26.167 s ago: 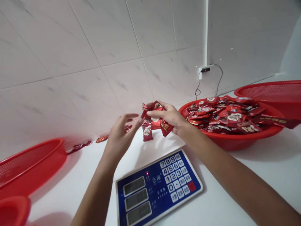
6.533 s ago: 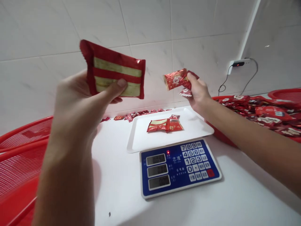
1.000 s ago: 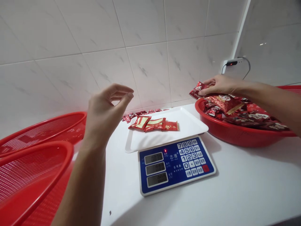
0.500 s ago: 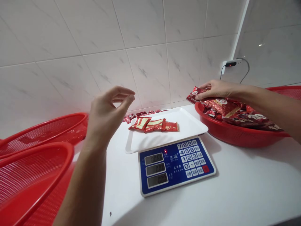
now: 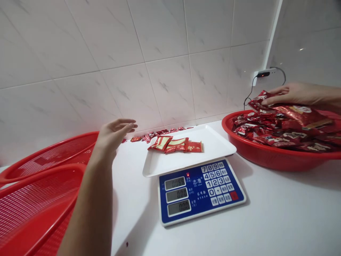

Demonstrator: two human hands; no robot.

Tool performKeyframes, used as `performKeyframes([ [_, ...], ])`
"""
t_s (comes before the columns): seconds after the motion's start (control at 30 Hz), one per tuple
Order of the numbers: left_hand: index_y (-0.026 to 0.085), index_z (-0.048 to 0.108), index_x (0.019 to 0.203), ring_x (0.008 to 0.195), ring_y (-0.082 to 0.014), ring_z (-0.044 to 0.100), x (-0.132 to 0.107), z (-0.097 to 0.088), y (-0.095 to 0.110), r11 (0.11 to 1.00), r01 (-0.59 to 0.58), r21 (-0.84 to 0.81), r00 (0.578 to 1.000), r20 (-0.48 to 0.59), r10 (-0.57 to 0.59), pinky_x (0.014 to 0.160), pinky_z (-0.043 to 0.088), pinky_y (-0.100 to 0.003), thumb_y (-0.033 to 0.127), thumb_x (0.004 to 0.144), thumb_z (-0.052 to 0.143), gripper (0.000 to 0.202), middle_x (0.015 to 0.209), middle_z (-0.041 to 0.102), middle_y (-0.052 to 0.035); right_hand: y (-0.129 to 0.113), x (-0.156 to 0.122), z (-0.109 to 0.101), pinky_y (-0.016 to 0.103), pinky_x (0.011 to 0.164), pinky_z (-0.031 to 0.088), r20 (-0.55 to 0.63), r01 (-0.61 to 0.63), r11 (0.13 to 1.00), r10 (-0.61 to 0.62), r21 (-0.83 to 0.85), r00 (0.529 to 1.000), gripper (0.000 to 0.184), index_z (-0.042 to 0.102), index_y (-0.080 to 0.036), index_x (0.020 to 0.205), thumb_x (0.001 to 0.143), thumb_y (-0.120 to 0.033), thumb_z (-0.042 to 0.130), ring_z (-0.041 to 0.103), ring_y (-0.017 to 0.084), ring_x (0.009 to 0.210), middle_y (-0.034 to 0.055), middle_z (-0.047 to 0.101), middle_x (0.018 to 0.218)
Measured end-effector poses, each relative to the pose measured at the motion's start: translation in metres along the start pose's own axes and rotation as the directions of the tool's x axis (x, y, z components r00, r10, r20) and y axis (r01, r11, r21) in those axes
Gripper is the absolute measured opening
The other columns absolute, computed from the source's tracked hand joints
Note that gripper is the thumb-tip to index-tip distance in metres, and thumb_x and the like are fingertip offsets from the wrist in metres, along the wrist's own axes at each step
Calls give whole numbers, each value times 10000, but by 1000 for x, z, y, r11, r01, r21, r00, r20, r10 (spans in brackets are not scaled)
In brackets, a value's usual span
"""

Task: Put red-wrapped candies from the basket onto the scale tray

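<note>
My left hand (image 5: pixel 113 133) hangs in the air left of the scale, fingers loosely stretched and thumb close to them, with nothing visible in it. Over the right-hand red basket (image 5: pixel 255 156), my right hand (image 5: pixel 293 94) grips red shiny snack packets (image 5: pixel 301 112); how many it holds is unclear. Many similar packets (image 5: pixel 287 137) fill that basket. In the middle stands a digital scale (image 5: pixel 202 193) with a blue keypad panel and a white tray (image 5: pixel 213 142). Lying in a row on the tray are 3 red packets (image 5: pixel 177 145), two of them with cream patches.
Two red perforated baskets (image 5: pixel 39 209) stand at the left, one behind the other. Small red wrapped pieces (image 5: pixel 160 132) line the foot of the tiled wall. A socket with a plug (image 5: pixel 263 74) and cable is on the wall at right.
My right hand has moved right, carrying the packets over the basket. My left hand has come down and a little left. The view has shifted slightly.
</note>
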State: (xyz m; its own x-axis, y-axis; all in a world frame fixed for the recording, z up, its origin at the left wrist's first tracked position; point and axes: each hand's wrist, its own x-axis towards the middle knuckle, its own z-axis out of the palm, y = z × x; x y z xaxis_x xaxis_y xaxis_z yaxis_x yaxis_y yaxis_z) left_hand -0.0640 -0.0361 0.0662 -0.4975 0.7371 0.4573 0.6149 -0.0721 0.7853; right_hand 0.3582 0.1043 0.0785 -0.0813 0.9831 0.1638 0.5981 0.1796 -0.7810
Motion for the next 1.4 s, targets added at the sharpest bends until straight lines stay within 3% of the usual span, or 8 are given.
performKeyframes([
  [0.23, 236, 700, 870, 934, -283, 690, 2, -3, -4, 984, -19, 175, 1000, 13, 17, 680, 545, -354, 400, 709, 668, 232, 925, 752, -102, 29, 11, -3, 423, 798, 444, 104, -13, 926, 57, -376, 993, 243, 739, -225, 712, 693, -467, 746, 650, 273, 784, 136, 726, 808],
  [0.4, 227, 702, 938, 925, -250, 688, -2, 22, -3, 977, -145, 157, 967, 231, 106, 748, 553, -352, 469, 730, 666, 322, 998, 742, -94, 36, 8, 16, 430, 775, 460, 190, 50, 806, 78, -590, 979, 290, 668, -234, 629, 537, -439, 852, 651, 330, 868, 146, 722, 873],
  [0.53, 243, 700, 963, 952, -251, 681, -3, 34, -8, 949, -247, 195, 900, 408, 151, 785, 543, -366, 513, 748, 639, 351, 1032, 736, -82, 19, -12, 7, 478, 872, 453, -36, 2, 895, -20, -446, 999, 365, 698, -271, 756, 527, -513, 845, 640, 342, 942, 127, 732, 952],
  [0.67, 243, 699, 943, 889, -240, 690, -2, 34, -6, 944, -251, 215, 913, 377, 157, 771, 544, -356, 517, 751, 627, 342, 969, 741, -80, -17, -35, 15, 444, 865, 480, -224, 43, 997, -58, -71, 973, 285, 717, -258, 923, 734, -472, 723, 654, 238, 814, 86, 729, 928],
  [0.87, 240, 687, 938, 917, -256, 685, -6, 28, 7, 945, -252, 210, 925, 340, 171, 834, 539, -381, 505, 751, 629, 329, 1001, 736, -82, -48, -39, 65, 374, 775, 544, -278, 344, 905, -274, 249, 921, 364, 661, -185, 1050, 709, -261, 761, 638, 187, 751, 35, 669, 832],
  [1.03, 245, 658, 1076, 1042, -329, 655, -2, 30, 1, 925, -248, 287, 901, 419, 112, 867, 531, -430, 624, 740, 599, 510, 1177, 692, -113, -34, -24, 67, 332, 792, 539, -411, 390, 866, -247, 313, 877, 331, 593, -187, 1099, 792, -276, 676, 644, 192, 883, 39, 643, 945],
  [1.17, 292, 562, 1296, 1240, -379, 532, 0, 39, -10, 873, -321, 368, 850, 519, 94, 954, 485, -472, 707, 728, 560, 704, 1369, 579, -108, -10, -17, 47, 339, 828, 518, -439, 293, 930, -173, 222, 882, 316, 607, -174, 1064, 777, -278, 684, 632, 192, 887, 53, 640, 951],
  [1.4, 302, 303, 1496, 1356, -372, 405, -9, 55, -10, 847, -418, 328, 630, 777, 10, 1061, 392, -495, 729, 734, 545, 907, 1541, 373, -97, 33, -10, 31, 393, 851, 485, -471, -70, 994, 20, -88, 882, 299, 667, -186, 1054, 769, -270, 697, 634, 230, 865, 75, 677, 940],
])
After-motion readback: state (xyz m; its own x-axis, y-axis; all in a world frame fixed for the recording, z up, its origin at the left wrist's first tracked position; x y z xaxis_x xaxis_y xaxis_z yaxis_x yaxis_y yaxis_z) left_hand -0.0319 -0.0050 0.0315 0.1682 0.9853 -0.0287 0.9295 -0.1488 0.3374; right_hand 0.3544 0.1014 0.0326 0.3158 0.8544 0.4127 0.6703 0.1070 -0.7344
